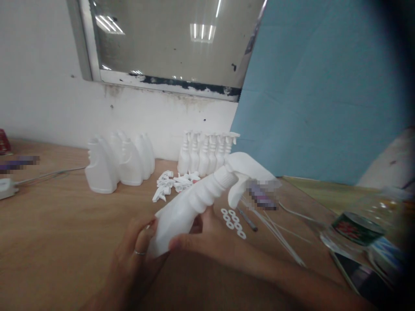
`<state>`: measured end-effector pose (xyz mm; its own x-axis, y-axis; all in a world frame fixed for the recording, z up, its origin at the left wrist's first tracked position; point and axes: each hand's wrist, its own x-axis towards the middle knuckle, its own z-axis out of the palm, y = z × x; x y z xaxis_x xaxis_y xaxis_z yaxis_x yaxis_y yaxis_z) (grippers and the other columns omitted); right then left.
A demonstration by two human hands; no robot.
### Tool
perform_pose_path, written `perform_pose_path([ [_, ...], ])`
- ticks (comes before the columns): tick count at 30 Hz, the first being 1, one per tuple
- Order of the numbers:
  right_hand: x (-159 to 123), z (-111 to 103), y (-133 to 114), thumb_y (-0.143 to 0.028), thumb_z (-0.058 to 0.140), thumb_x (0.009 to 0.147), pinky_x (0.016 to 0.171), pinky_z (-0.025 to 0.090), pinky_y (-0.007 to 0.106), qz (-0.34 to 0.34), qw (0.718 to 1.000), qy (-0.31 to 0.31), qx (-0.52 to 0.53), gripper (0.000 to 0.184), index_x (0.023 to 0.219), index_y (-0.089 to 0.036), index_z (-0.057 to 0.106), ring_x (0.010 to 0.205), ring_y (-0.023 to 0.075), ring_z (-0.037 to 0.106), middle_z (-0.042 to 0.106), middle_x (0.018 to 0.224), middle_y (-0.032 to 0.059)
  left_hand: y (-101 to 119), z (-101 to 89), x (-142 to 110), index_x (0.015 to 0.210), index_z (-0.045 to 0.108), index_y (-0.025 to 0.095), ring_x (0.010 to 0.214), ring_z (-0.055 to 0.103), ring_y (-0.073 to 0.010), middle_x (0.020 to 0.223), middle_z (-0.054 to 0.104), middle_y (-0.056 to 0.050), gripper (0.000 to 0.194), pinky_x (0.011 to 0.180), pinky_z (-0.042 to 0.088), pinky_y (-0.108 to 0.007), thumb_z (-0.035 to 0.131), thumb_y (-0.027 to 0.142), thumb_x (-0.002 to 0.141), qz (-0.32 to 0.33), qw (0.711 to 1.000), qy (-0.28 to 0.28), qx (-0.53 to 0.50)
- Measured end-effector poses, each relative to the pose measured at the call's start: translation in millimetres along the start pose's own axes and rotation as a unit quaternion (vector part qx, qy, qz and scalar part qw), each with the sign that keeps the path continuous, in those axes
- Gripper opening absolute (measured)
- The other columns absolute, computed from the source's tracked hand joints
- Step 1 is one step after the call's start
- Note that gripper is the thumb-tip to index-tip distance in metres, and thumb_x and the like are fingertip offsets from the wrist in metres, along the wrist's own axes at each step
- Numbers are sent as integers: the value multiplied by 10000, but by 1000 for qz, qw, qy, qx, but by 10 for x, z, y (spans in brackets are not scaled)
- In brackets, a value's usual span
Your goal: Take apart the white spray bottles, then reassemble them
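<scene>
A white spray bottle (181, 216) with its trigger head (248, 166) fitted is held tilted above the table, the nozzle pointing right. My left hand (136, 246), with a ring on one finger, grips the bottle near its base. My right hand (207, 235) is wrapped round the body from the right, thumb across the front. Beyond the bottle lies a pile of loose white trigger heads (165, 183). To the right of the bottle are several small white ring washers (234, 221) and a dark thin tool (248, 219). Thin white tubes (282, 239) lie farther right.
Several open white bottles (102, 168) stand at the back left. A row of spray bottles with trigger heads (204, 155) stands against the wall. At right are a clear plastic bottle (358, 229) and a phone (359, 276). A cable with a white block (7, 188) lies left.
</scene>
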<state>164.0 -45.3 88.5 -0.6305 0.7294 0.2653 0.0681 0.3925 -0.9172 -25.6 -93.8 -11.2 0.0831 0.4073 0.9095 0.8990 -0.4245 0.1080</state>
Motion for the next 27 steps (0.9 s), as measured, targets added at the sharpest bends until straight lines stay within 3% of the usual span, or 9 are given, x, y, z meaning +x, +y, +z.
perform_pose_path([
  [3, 234, 10, -102, -363, 819, 709, 858, 592, 395, 7, 1000, 5, 5, 378, 1008, -206, 649, 973, 254, 703, 727, 1038, 64, 61, -1, 96, 1349, 424, 192, 1242, 523, -297, 1300, 516, -157, 547, 1013, 500, -482, 689, 244, 873, -25, 999, 12, -25],
  [5, 525, -130, -142, -359, 792, 712, 944, 547, 424, -40, 998, 40, -27, 371, 1011, -197, 642, 1027, 256, 683, 716, 1100, 73, 86, 3, 135, 1430, 358, 207, 1330, 443, -307, 1403, 445, -167, 625, 1081, 440, -526, 668, 260, 890, -58, 997, -29, -35],
  [7, 909, -336, -125, -320, 770, 696, 972, 523, 446, -91, 986, 103, -93, 359, 992, -182, 622, 1023, 262, 676, 716, 1074, 83, 83, 27, 120, 1469, 321, 212, 1369, 409, -298, 1469, 392, -164, 620, 1096, 436, -519, 610, 272, 923, -75, 992, -91, -44],
  [10, 1554, -626, 14, -266, 743, 685, 940, 543, 424, -128, 945, 195, -230, 458, 1090, -173, 552, 1028, 260, 663, 685, 1136, 97, 43, 97, 18, 1464, 361, 218, 1375, 431, -295, 1511, 388, -149, 566, 1074, 472, -498, 561, 274, 937, -68, 977, -196, -46],
  [14, 2250, -770, 337, -288, 688, 758, 788, 600, 392, -56, 932, 197, -299, 627, 1291, -162, 384, 955, 258, 688, 652, 1191, 124, 6, 155, -68, 1418, 501, 207, 1356, 469, -356, 1512, 451, -143, 495, 1049, 477, -553, 544, 319, 938, -53, 921, -385, -17],
  [17, 2548, -718, 622, -237, 723, 752, 831, 577, 389, -17, 924, 188, -333, 657, 1306, -133, 386, 985, 275, 679, 672, 1136, 129, 14, 135, -9, 1453, 482, 219, 1389, 427, -355, 1527, 435, -124, 503, 1094, 414, -576, 471, 393, 981, -61, 875, -481, -6],
  [20, 2697, -620, 890, -236, 707, 842, 865, 557, 409, 24, 912, 179, -368, 512, 1290, -140, 479, 999, 254, 668, 662, 1139, 107, 28, 100, 72, 1486, 432, 228, 1418, 383, -346, 1554, 384, -117, 523, 1118, 380, -575, 453, 396, 991, -67, 857, -511, -9],
  [23, 2771, -537, 1088, -307, 631, 950, 875, 552, 439, 62, 899, 173, -398, 351, 1260, -157, 566, 1020, 232, 650, 630, 1198, 93, 31, 81, 97, 1476, 447, 216, 1403, 405, -354, 1540, 400, -132, 522, 1101, 403, -576, 480, 384, 984, -63, 861, -504, -21],
  [27, 2826, -503, 1210, -328, 622, 960, 894, 547, 454, 110, 878, 169, -435, 353, 1268, -162, 576, 1070, 245, 631, 605, 1256, 101, 26, 78, 65, 1480, 440, 211, 1400, 406, -364, 1539, 402, -131, 529, 1097, 407, -584, 478, 398, 986, -58, 866, -496, -28],
])
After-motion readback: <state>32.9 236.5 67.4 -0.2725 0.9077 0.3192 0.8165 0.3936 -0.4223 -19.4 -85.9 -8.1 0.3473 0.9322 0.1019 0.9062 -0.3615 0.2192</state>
